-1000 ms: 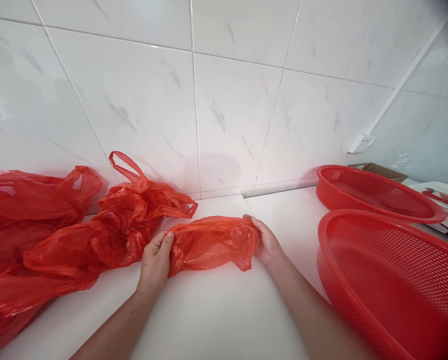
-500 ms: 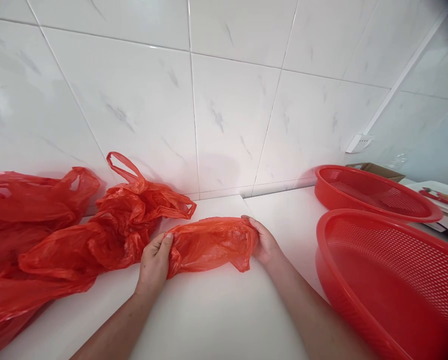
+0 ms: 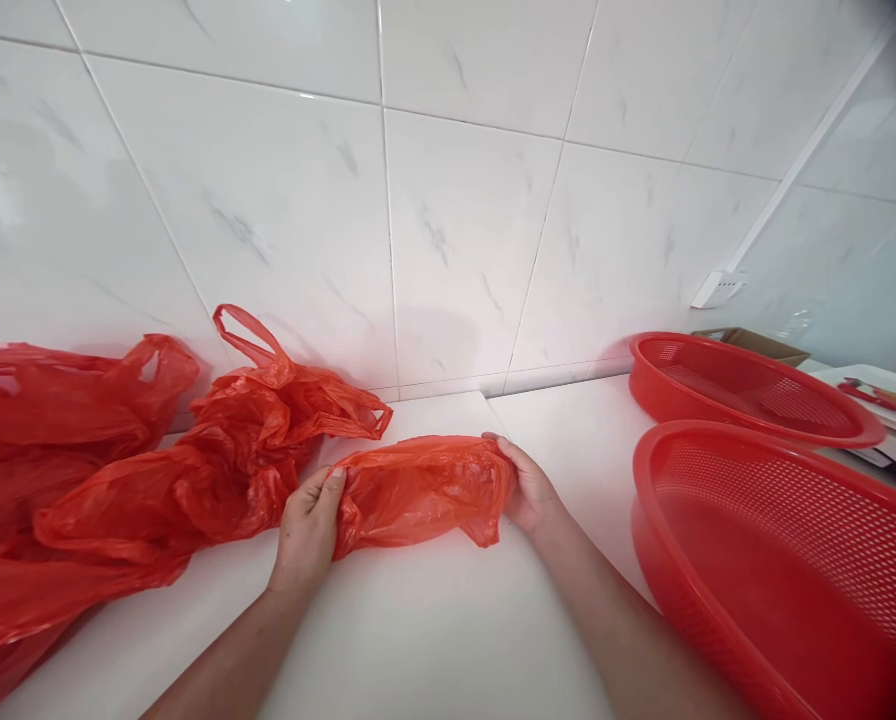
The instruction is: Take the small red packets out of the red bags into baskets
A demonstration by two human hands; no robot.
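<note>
A red plastic bag [image 3: 422, 492] is stretched sideways between my two hands, just over the white tabletop [image 3: 433, 640]. My left hand [image 3: 311, 520] grips its left end, thumb on top and fingers curled beneath. At the other end, my right hand [image 3: 524, 485] is closed on the bag's right edge, its fingers partly hidden behind the film. Close to my left hand lies a crumpled heap of red plastic bags [image 3: 230, 455], one handle loop standing up. More red bags [image 3: 50, 430] spread out at the far left.
Two red perforated plastic baskets stand on the right, a near one [image 3: 763, 560] and a far one [image 3: 748, 385]. Behind them are a cardboard box [image 3: 755, 343] and a wall socket [image 3: 718, 288]. A white tiled wall [image 3: 463, 230] closes off the back.
</note>
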